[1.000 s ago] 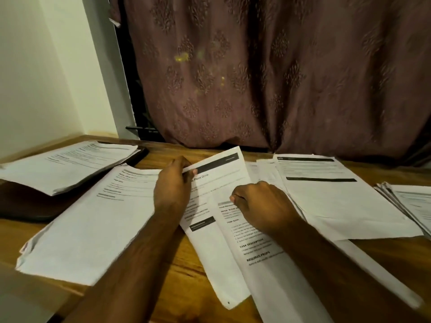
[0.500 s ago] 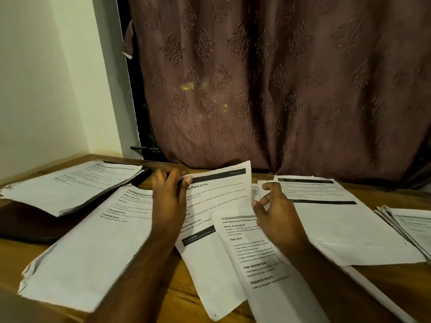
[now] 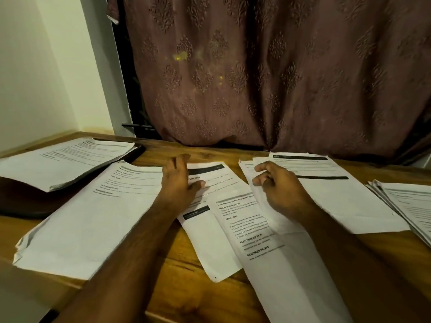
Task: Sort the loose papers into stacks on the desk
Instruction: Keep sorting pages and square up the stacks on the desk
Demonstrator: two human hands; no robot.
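White loose sheets lie overlapped mid-desk between sorted stacks, the left hand resting flat with spread fingers on the black-banded sheet, likely steadying it, while the right hand hovers loosely curled, holding nothing.

A: L hand?
B: Flat on the sheet w/ black header, fingers straight, thumb out.
A: R hand?
B: Over the centre-right stack, fingers loosely curled, holding nothing.
A: Other papers?
B: Big stack at left, one on a dark folder far left, another stack at right edge. Wooden counter, brown curtain behind.
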